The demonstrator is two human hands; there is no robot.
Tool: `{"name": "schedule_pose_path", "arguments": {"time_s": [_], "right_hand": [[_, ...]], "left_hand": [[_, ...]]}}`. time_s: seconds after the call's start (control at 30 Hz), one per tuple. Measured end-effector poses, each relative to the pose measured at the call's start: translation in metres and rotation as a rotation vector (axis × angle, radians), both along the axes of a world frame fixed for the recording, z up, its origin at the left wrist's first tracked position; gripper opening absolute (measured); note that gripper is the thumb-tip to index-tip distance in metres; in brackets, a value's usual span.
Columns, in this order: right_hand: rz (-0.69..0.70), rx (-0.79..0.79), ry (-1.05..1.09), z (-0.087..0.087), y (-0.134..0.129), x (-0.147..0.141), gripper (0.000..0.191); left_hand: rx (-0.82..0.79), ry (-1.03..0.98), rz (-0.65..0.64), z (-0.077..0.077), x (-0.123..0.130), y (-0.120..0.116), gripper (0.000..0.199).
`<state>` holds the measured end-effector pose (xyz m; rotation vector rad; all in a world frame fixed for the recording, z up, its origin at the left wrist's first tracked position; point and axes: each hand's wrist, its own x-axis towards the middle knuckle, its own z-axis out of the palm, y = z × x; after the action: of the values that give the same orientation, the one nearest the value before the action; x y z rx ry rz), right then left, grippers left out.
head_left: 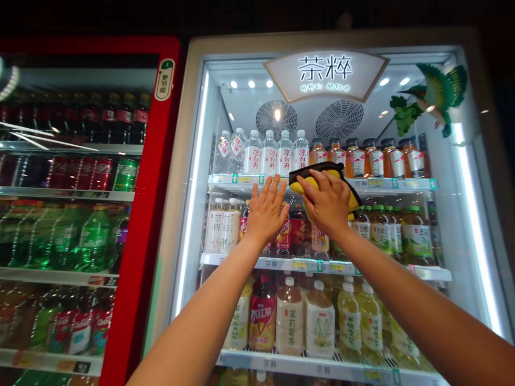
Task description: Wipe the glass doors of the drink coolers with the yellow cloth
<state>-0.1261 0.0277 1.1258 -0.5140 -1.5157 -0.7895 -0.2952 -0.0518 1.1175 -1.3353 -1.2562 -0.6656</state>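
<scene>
Yellow with a black border on the cloth (351, 196), bunched under the right grip (326, 199). Pinned, by the look of it, between curled fingers (321, 181) and the glass door (444, 155). Probably gathered thick like this for a firmer pad to press with.

Left grip (267, 208): flat, stretched out and slightly spread, holding nothing. Laid just beside the right grip, apparently against the glass, likely for balance or to steady the door; exact contact hard to tell from behind. Both forearms (227, 292) angled up from below, suggesting a high reach.

Beyond the glass, near fingertip height of the left grip: a white shelf edge (221, 180). Above the left grip, clear water bottles (270, 155) in a close row, fronts outward, presumably for reading through the door. Above and right of the right grip, amber bottles (355, 160), in the same frontward order. Right of the right grip and lower, green-capped bottles (379, 229), near the cloth's lower corner. Well below both grips, larger tea bottles (319, 321), upright, perhaps kept low for their weight.

High above the grips, a lit fan-shaped sign (281, 75), likely set there for notice from afar. Up and right of the right grip, a bird decal (440, 96), seemingly kept cornerward to leave bottles in view. Well left of the left grip, a red cabinet (155, 177) with green bottles (94, 230).
</scene>
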Motion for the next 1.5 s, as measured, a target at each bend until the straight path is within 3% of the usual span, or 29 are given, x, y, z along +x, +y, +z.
{"name": "schedule_pose_path", "arguments": {"time_s": [0.1, 0.17, 0.27, 0.37, 0.43, 0.5, 0.57, 0.63, 0.7, 0.77, 0.83, 0.9, 0.97, 1.03, 1.1, 1.17, 1.23, 1.3, 1.37, 1.43, 1.5], "right_hand": [[-0.018, 0.045, -0.182, -0.033, 0.000, 0.020, 0.043], [-0.027, 0.052, -0.184, -0.039, 0.005, 0.033, 0.042], [-0.035, -0.018, 0.017, -0.019, 0.011, 0.030, 0.042], [-0.023, -0.098, 0.210, 0.010, 0.002, -0.006, 0.042], [-0.002, -0.097, 0.222, 0.015, -0.010, -0.035, 0.043], [0.007, -0.070, 0.159, 0.003, -0.024, -0.057, 0.044], [-0.003, -0.047, 0.078, -0.020, -0.033, -0.065, 0.043], [-0.017, -0.032, 0.006, -0.042, -0.036, -0.058, 0.042], [-0.032, -0.031, -0.028, -0.050, -0.033, -0.044, 0.040], [-0.043, -0.053, 0.013, -0.038, -0.027, -0.033, 0.040], [-0.046, -0.090, 0.125, -0.011, -0.023, -0.037, 0.041], [-0.042, -0.112, 0.223, 0.017, -0.023, -0.055, 0.042], [-0.043, -0.098, 0.235, 0.030, -0.031, -0.079, 0.043], [-0.050, -0.065, 0.139, 0.023, -0.042, -0.098, 0.044], [-0.059, -0.034, -0.020, 0.002, -0.051, -0.102, 0.045], [-0.060, -0.014, -0.151, -0.021, -0.054, -0.091, 0.045], [-0.054, -0.011, -0.172, -0.030, -0.051, -0.076, 0.044], [-0.047, -0.027, -0.091, -0.020, -0.044, -0.069, 0.043], [-0.043, -0.063, 0.034, 0.004, -0.041, -0.076, 0.044], [-0.040, -0.104, 0.134, 0.030, -0.045, -0.097, 0.044], [-0.038, -0.118, 0.170, 0.045, -0.053, -0.122, 0.045]], "left_hand": [[0.001, 0.010, -0.016, -0.001, 0.000, 0.001, 0.066], [0.000, 0.010, -0.027, -0.001, -0.001, 0.000, 0.064], [-0.038, 0.026, -0.030, -0.001, -0.005, -0.006, 0.062], [-0.053, 0.042, -0.010, -0.003, -0.018, -0.017, 0.063], [-0.015, 0.011, 0.011, -0.004, -0.032, -0.026, 0.064], [0.022, -0.020, 0.017, -0.004, -0.048, -0.035, 0.063], [0.032, -0.013, 0.004, -0.004, -0.063, -0.042, 0.062], [0.043, 0.008, -0.011, -0.003, -0.077, -0.049, 0.062], [0.063, 0.019, -0.019, -0.003, -0.090, -0.055, 0.063], [0.065, 0.044, -0.025, -0.005, -0.103, -0.060, 0.064], [0.050, 0.082, -0.030, -0.006, -0.113, -0.063, 0.066], [0.040, 0.106, -0.031, -0.008, -0.121, -0.065, 0.068], [0.041, 0.112, -0.032, -0.009, -0.124, -0.064, 0.069], [0.043, 0.112, -0.038, -0.009, -0.125, -0.063, 0.070], [0.048, 0.110, -0.050, -0.010, -0.125, -0.062, 0.070], [0.053, 0.113, -0.065, -0.011, -0.126, -0.063, 0.071], [0.052, 0.126, -0.076, -0.011, -0.128, -0.065, 0.071], [0.053, 0.135, -0.075, -0.012, -0.133, -0.068, 0.069], [0.065, 0.124, -0.063, -0.013, -0.138, -0.071, 0.067], [0.083, 0.095, -0.049, -0.014, -0.143, -0.075, 0.066], [0.089, 0.073, -0.037, -0.016, -0.146, -0.077, 0.064]]}}
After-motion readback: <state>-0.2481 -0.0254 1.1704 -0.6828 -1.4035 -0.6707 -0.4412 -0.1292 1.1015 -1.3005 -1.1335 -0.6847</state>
